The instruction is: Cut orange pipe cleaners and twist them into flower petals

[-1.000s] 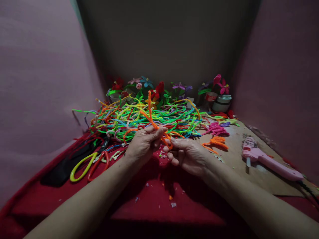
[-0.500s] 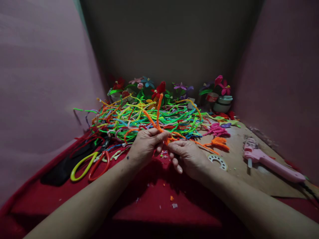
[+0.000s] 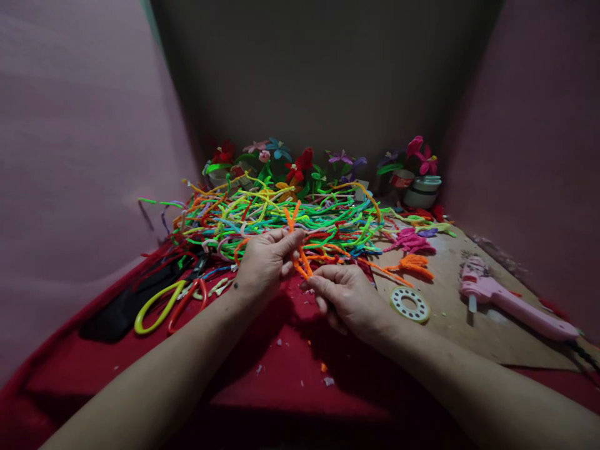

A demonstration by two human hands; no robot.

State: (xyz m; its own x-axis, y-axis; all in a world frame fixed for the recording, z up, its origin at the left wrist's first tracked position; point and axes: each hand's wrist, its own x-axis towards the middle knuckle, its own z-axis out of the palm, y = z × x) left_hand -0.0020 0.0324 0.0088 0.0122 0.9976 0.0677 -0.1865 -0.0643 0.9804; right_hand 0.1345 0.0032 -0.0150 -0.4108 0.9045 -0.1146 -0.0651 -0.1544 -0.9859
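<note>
My left hand [image 3: 265, 262] and my right hand [image 3: 344, 294] both pinch a bent orange pipe cleaner [image 3: 296, 244] above the red cloth [image 3: 290, 375]. The left thumb and fingers are closed on its upper part, and its two short ends stick up past them. The right fingertips are closed on its lower end. Just behind the hands lies a big tangle of coloured pipe cleaners [image 3: 281, 215].
A pink glue gun [image 3: 506, 300] and a round white tape ring [image 3: 410, 304] lie on the brown board [image 3: 469, 325] at right, beside orange [image 3: 412, 265] and pink [image 3: 410, 240] folded pieces. Yellow and red scissors [image 3: 169, 303] lie at left. Finished flowers [image 3: 300, 165] and pots stand along the back wall.
The orange pipe cleaner's long upright ends have been folded down shorter. Both hands shifted slightly left, uncovering the white tape ring.
</note>
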